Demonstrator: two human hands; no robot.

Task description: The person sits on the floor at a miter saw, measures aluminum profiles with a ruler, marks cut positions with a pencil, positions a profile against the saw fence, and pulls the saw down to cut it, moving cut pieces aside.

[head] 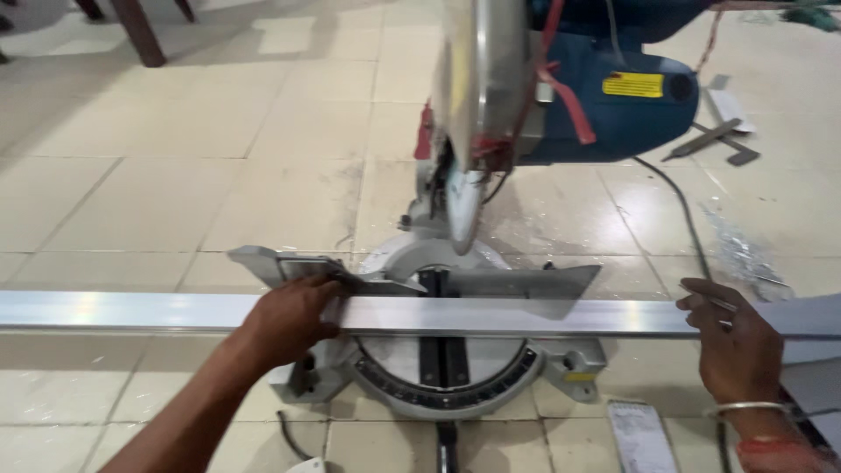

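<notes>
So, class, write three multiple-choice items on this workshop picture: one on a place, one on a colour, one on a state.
1. Where does the long metal bar lie?
A. across the saw's base
B. leaning on a chair
C. flat on the floor tiles

2. What colour is the saw's motor housing?
A. green
B. blue
C. orange

3. How does the saw blade stand?
A. sunk into the bar
B. taken off the saw
C. raised above the bar

Answers:
1 A, the bar runs over the round base against the fence.
2 B, the housing beside the blade is blue.
3 C, the blade's lower edge hangs clear above the bar, while the left hand presses on the bar and the right hand rests at it.
</notes>
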